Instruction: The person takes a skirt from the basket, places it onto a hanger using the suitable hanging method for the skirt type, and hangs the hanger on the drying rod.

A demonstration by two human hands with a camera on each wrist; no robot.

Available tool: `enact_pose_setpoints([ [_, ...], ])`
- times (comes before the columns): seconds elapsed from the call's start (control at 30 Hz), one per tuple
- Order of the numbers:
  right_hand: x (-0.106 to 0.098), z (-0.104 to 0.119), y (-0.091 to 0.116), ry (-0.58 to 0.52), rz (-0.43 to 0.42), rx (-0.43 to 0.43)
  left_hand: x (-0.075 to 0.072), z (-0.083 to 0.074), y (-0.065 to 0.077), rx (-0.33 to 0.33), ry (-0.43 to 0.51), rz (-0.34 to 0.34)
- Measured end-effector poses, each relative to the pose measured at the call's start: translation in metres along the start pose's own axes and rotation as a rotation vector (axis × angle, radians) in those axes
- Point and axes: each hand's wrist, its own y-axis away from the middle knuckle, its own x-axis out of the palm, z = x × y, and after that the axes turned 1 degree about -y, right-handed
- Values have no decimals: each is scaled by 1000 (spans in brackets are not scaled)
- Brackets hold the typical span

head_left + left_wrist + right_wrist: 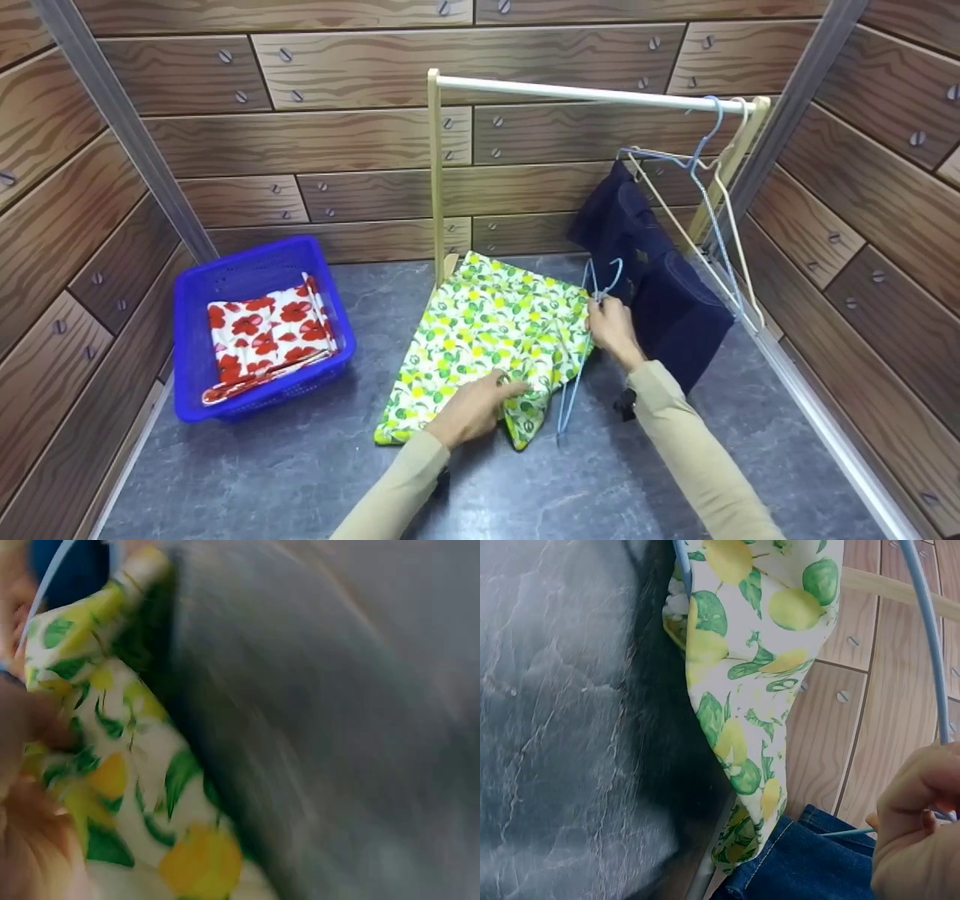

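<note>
A white cloth printed with yellow lemons and green leaves (487, 322) lies spread on the floor, its right part bunched and raised. My right hand (615, 330) grips a light blue wire hanger (570, 401) just below its hook, at the cloth's right edge. The hanger (930, 637) also shows in the right wrist view, with part of the lemon-print cloth (750, 667) beside it. On the cloth's near part rests my left hand (472, 409), one finger pointing right. The left wrist view is blurred, with the left fingers (37, 716) over the cloth.
A blue plastic basket (184, 337) at left holds a folded red-flower cloth (266, 334). Behind stands a rack with a white rail (585, 91) and wooden posts. Dark blue jeans (675, 300) hang at right, near blue and cream hangers (724, 202). Wood-pattern walls enclose the grey floor.
</note>
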Motion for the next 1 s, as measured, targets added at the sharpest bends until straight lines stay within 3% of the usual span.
enact_pose_setpoints([
  [0.1,1,-2,1,-9,9,-1,4,-8,1,92,-237,66],
  [0.2,1,-2,1,-25,24,2,8,-17,-2,131,-372,20],
  [0.3,0,-2,1,-29,34,5,14,-23,-8,142,-444,-55],
  [0.4,-2,-4,1,-34,42,15,17,-25,-15,91,-430,-52],
  [0.47,-4,-6,2,-31,44,15,17,-23,-21,5,-322,-22],
  [0.57,-4,-10,3,16,44,-5,13,-15,-28,-159,-49,-17],
  [0.67,-3,-13,4,83,21,-40,6,-8,-31,-302,317,-98],
  [0.77,-2,-14,5,103,5,-47,-1,-4,-32,-381,565,-199],
  [0.87,0,-12,6,78,20,-38,-7,-2,-32,-396,665,-262],
  [1.0,5,-6,10,-16,59,-17,-5,-3,-29,-328,629,-230],
])
